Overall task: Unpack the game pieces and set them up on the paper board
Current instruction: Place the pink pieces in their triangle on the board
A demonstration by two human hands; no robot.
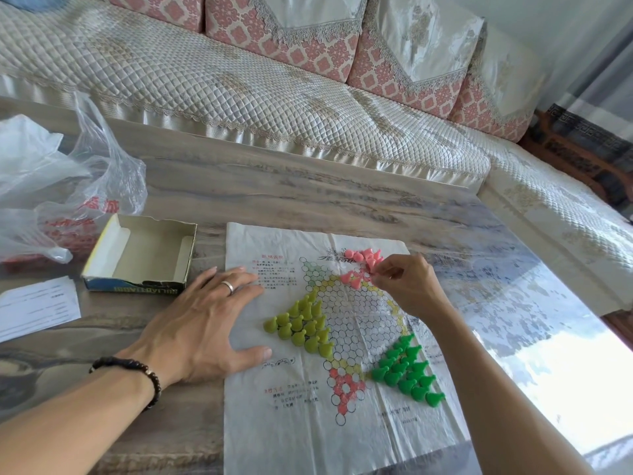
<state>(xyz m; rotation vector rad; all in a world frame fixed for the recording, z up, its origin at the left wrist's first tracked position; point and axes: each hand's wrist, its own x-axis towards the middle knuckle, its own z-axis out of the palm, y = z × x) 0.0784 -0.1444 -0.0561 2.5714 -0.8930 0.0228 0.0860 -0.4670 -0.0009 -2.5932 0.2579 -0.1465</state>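
Observation:
The paper board, printed with a star of circles, lies flat on the table. Several olive-yellow pieces fill its left point and several bright green pieces fill its lower right point. Pink pieces lie in a loose heap at the board's far edge, and a few stand on the circles just below. My right hand pinches a pink piece at the heap's near side. My left hand presses flat on the board's left margin, fingers spread, holding nothing.
An open cardboard box with nothing in it sits left of the board. Crumpled plastic bags lie at the far left, with a white paper slip in front of them. A quilted sofa runs behind the table.

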